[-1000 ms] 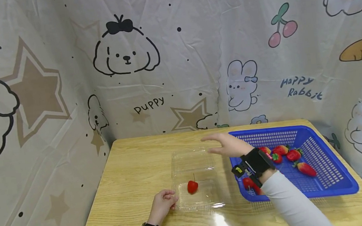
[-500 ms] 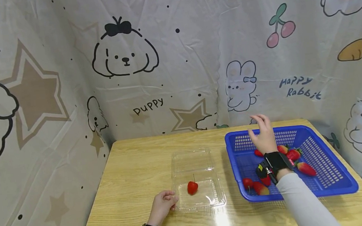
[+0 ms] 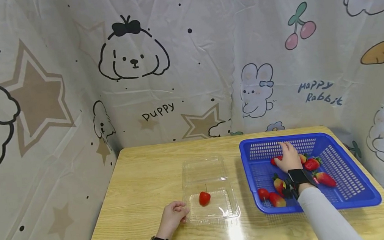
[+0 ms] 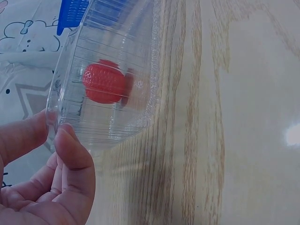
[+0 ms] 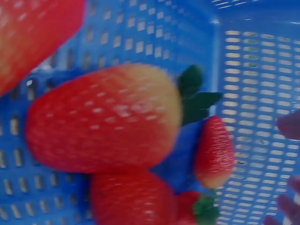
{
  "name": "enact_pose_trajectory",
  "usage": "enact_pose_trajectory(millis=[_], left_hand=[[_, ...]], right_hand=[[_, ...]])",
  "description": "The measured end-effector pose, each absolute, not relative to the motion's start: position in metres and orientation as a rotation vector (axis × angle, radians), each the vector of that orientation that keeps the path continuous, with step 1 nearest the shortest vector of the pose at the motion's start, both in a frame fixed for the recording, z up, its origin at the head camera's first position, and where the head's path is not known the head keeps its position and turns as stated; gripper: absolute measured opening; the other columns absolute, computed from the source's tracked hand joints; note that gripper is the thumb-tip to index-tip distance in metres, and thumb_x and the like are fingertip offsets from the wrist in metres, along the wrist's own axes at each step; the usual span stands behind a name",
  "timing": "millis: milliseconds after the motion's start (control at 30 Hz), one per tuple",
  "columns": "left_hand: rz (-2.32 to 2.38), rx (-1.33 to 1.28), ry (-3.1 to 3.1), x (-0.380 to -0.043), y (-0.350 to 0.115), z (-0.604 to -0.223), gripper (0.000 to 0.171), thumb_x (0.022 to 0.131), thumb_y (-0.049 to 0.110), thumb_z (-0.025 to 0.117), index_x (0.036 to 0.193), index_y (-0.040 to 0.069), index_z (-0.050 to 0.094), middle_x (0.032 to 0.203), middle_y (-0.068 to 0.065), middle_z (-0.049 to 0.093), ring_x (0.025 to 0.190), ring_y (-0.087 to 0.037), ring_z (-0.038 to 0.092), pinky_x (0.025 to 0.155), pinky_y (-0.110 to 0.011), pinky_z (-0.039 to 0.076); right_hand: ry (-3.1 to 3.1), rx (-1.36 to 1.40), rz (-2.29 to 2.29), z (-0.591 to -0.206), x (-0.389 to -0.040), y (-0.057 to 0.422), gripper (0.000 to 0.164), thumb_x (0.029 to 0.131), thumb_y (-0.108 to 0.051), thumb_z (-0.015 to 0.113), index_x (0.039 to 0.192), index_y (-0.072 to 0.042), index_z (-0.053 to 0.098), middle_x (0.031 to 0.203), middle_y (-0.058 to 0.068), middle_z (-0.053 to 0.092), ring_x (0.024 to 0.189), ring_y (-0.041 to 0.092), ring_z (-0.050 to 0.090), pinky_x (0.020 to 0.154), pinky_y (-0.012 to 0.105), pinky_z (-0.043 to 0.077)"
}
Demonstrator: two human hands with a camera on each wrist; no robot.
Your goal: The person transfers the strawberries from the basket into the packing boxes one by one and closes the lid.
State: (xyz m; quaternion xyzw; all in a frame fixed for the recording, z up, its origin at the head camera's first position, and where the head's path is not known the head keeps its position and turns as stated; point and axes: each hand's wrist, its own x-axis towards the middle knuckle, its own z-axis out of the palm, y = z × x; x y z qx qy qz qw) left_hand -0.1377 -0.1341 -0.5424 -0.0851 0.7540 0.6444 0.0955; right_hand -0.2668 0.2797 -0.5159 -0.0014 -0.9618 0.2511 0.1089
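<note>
Left grip (image 3: 173, 216) low, left of centre in head view; thumb (image 4: 73, 157) and index finger (image 4: 21, 138) closed in pinch, remaining fingers (image 4: 44, 180) curled beneath. Right arm (image 3: 327, 215), white-sleeved, stretched forward; right grip (image 3: 289, 160) well apart from left, back up, fingers slightly bent, thumb off to side. Fingertips (image 5: 294, 206) blurred at edge of right wrist view.

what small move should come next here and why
Probably close the right hand round the nearby red strawberry in the blue plastic basket: its fingers are apart with no fruit visible between them, while the left hand holds the open clear plastic box containing one stemmed red fruit.
</note>
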Motion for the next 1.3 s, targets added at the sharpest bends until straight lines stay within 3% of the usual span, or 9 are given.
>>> enact_pose_trajectory(millis=[333,633,1000,1300], left_hand=[[1.943,-0.244,2.162,-0.137,-0.136,-0.534,0.030,0.081,-0.003,0.063,0.103,-0.019,0.051,0.067,-0.002,0.050,0.054,-0.010,0.053,0.053,-0.028,0.049],[1.936,-0.245,2.198,-0.139,-0.135,-0.544,0.030,0.082,-0.001,0.063,0.104,-0.017,0.052,0.066,0.001,0.050,0.055,-0.008,0.052,0.052,-0.025,0.048],[1.944,-0.240,2.213,-0.137,-0.135,-0.542,0.030,0.081,-0.001,0.063,0.103,-0.017,0.052,0.066,0.002,0.050,0.055,-0.007,0.051,0.051,-0.023,0.047],[1.947,-0.238,2.199,-0.137,-0.135,-0.541,0.031,0.082,-0.001,0.063,0.104,-0.017,0.051,0.066,0.001,0.050,0.055,-0.008,0.052,0.052,-0.024,0.047]], right_hand=[[-3.202,-0.010,0.636,-0.537,-0.265,0.283,0.064,0.084,-0.019,0.058,0.135,0.007,0.031,0.136,0.039,0.019,0.122,0.056,0.022,0.096,0.064,0.026],[-3.190,0.051,0.454,-0.530,-0.260,0.273,0.052,0.080,-0.014,0.062,0.124,0.009,0.046,0.124,0.040,0.036,0.104,0.057,0.044,0.089,0.059,0.036],[-3.180,0.041,0.517,-0.538,-0.266,0.269,0.044,0.075,-0.002,0.066,0.117,0.003,0.054,0.107,0.032,0.045,0.098,0.051,0.046,0.074,0.060,0.044],[-3.209,0.200,0.514,-0.535,-0.265,0.267,0.028,0.071,0.001,0.070,0.097,0.002,0.060,0.087,0.023,0.055,0.084,0.041,0.054,0.071,0.052,0.046]])
